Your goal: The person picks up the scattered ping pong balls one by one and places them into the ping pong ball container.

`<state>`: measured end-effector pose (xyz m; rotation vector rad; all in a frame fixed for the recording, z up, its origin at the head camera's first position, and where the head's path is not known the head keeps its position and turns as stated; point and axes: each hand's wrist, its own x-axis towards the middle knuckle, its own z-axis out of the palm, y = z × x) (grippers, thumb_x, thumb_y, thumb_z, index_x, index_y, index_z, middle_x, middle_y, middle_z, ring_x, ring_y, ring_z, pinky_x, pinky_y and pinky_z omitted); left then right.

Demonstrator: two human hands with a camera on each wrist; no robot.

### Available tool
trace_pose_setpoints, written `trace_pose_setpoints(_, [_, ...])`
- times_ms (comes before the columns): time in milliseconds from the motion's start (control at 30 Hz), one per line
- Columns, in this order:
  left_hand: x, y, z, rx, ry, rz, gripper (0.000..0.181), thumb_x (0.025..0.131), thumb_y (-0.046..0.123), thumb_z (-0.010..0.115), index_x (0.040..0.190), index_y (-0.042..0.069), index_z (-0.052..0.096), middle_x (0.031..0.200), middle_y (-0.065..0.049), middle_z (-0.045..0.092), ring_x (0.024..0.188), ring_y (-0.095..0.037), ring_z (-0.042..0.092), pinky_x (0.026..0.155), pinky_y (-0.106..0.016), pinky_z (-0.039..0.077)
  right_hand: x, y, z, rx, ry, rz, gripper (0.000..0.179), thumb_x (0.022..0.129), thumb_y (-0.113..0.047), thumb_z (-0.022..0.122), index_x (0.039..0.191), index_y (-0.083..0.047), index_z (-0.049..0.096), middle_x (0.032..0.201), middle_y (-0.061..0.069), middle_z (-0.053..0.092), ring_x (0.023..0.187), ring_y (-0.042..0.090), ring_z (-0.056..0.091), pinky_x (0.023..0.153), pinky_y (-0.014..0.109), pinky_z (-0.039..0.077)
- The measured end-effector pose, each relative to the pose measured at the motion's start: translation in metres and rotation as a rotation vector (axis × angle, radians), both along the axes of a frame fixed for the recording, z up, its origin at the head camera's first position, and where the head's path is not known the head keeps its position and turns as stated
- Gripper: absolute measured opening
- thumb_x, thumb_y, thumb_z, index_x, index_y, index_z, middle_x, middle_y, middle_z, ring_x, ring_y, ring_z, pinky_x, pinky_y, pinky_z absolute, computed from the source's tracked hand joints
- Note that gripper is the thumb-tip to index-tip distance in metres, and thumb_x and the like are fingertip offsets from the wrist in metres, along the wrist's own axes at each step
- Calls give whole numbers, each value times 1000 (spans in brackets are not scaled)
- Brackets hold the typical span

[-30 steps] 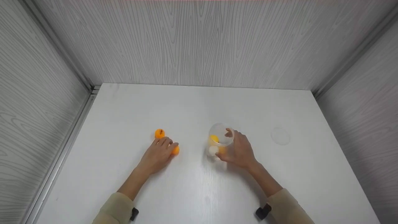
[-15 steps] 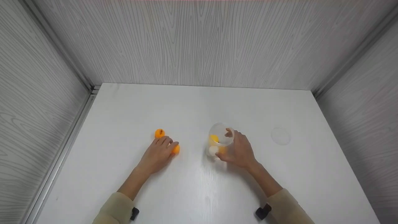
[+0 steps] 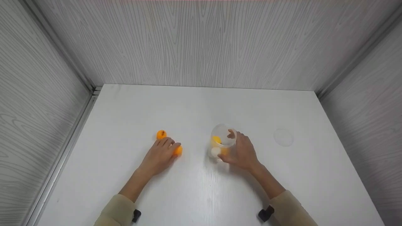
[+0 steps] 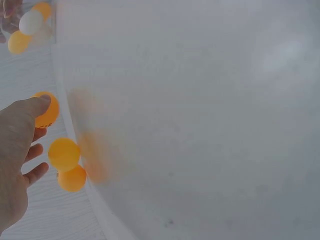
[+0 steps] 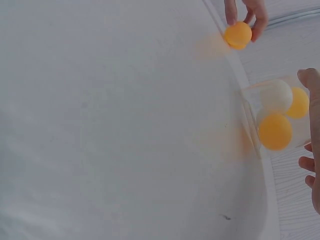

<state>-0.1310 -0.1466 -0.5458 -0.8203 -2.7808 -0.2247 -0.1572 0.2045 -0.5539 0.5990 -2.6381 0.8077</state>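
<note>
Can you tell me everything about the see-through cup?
The cup is round, clear and colourless, and looks like thin plastic. Its round rim is at the top, with no lid on it. It appears to stand upright on the white table, near the middle. Inside, low down, are orange balls and at least one white ball. The person's right hand holds it from the side. I can't see any writing on it.

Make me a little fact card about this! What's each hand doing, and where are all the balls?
Left hand: pinches an orange ball
Near left hand: two more orange balls
Right hand: grips a clear cup
In cup: at least one white ball and two orange ones; exact count unclear
Right of cup: thin clear disc, lying flat
Tabletop: white
</note>
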Motion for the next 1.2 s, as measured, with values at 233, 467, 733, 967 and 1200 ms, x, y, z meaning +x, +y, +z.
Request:
trace_pose_setpoints(233, [0, 3, 3, 27, 37, -18, 34, 96, 21, 78, 127, 13, 68, 114, -9, 66, 119, -29, 61, 110, -44, 53, 0, 0, 1, 14, -1, -4, 95, 69, -51, 88, 143, -4, 51, 123, 10, 71, 111, 34, 66, 92, 50, 55])
trace_pose_setpoints(467, [-2, 7, 6, 11, 134, -53, 34, 94, 23, 80, 125, 13, 69, 113, -9, 68, 116, -28, 62, 105, -43, 55, 1, 0, 2, -3, -19, 3, 94, 69, -48, 88, 143, -4, 50, 124, 11, 72, 113, 35, 67, 93, 52, 55])
trace_pose_setpoints(733, [-4, 15, 14, -6, 110, -17, 38, 96, 28, 78, 130, 14, 69, 118, -9, 68, 121, -28, 60, 109, -43, 53, 0, 1, 2, -1, -16, 6, 95, 69, -49, 89, 144, -5, 50, 124, 11, 71, 112, 35, 67, 94, 52, 55])
trace_pose_setpoints(967, [-5, 20, 22, 16, 121, -7, 40, 96, 31, 79, 131, 15, 68, 119, -8, 67, 123, -29, 60, 110, -44, 53, 0, 1, 2, 4, -17, 5, 96, 69, -49, 89, 144, -5, 50, 124, 11, 72, 112, 36, 67, 94, 52, 56])
trace_pose_setpoints(1200, [-6, 27, 34, 27, 153, -10, 39, 95, 31, 79, 129, 17, 68, 119, -7, 68, 122, -28, 61, 108, -42, 54, 1, 1, 4, 9, -11, 7, 96, 68, -49, 89, 144, -4, 50, 125, 11, 71, 114, 35, 67, 95, 53, 56])
